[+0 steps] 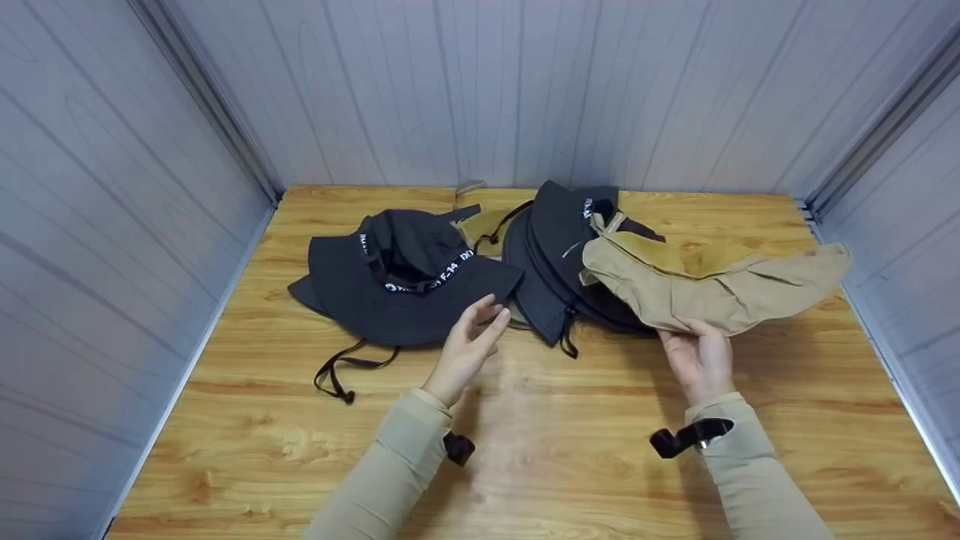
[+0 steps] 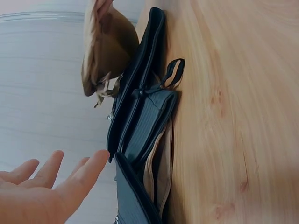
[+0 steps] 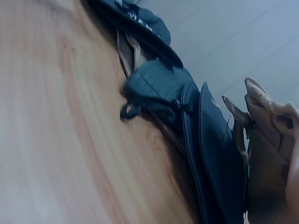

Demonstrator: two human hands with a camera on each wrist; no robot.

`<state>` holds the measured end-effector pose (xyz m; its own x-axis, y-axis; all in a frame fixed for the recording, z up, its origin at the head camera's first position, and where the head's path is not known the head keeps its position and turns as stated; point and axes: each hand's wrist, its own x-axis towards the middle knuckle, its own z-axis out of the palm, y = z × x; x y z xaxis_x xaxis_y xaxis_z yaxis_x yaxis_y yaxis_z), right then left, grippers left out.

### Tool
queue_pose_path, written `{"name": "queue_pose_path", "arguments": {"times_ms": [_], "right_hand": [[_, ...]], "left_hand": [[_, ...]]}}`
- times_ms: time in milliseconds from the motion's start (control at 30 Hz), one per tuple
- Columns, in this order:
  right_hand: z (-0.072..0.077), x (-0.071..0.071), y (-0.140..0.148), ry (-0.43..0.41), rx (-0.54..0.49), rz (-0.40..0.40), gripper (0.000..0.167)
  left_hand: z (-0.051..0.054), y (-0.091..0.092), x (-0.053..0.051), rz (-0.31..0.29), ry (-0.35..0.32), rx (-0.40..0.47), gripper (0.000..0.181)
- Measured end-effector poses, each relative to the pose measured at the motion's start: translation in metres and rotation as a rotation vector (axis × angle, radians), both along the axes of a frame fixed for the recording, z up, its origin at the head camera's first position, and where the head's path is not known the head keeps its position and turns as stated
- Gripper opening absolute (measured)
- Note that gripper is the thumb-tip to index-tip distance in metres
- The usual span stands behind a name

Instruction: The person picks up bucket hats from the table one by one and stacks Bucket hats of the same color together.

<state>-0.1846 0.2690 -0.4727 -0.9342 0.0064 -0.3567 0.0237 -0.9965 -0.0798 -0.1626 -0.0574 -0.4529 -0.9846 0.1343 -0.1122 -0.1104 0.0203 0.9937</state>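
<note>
My right hand (image 1: pixel 699 361) grips the near edge of a khaki hat (image 1: pixel 724 300), thumb on top, and holds it above the right side of the table. Its wide brim sags in folds and its mustard-coloured inside shows; a tie strap hangs at its left end. My left hand (image 1: pixel 466 352) holds nothing, its fingers extended near the brim of a black bucket hat (image 1: pixel 352 292). Lettered tape runs round that hat's inner band. In the left wrist view the left hand (image 2: pixel 51 191) stands apart from the hats. Only a sliver of the right hand (image 3: pixel 293 182) shows in the right wrist view.
Several overlapping black hats (image 1: pixel 555 232) lie at the back middle, partly under the khaki hat. A black cord (image 1: pixel 330 375) trails onto the wooden table (image 1: pixel 525 465). Mustard fabric (image 1: pixel 480 225) shows between the piles. Pale panel walls (image 1: pixel 450 90) enclose the back and sides.
</note>
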Motion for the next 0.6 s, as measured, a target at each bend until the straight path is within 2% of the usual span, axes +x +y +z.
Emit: {"name": "queue_pose_path", "arguments": {"times_ms": [67, 200, 367, 600], "right_hand": [[0.001, 0.001, -0.005, 0.022, 0.008, 0.001, 0.063], [0.004, 0.005, -0.014, 0.102, 0.023, 0.011, 0.048], [0.006, 0.012, -0.029, 0.218, 0.074, 0.062, 0.039], [0.012, 0.024, -0.051, 0.271, 0.127, 0.137, 0.035]], "left_hand": [[0.000, 0.001, 0.000, -0.008, -0.011, 0.016, 0.058], [-0.001, 0.004, 0.000, -0.024, -0.037, 0.049, 0.060], [-0.001, 0.007, -0.001, -0.054, -0.076, 0.124, 0.064], [0.001, 0.010, 0.000, -0.089, -0.116, 0.220, 0.067]]}}
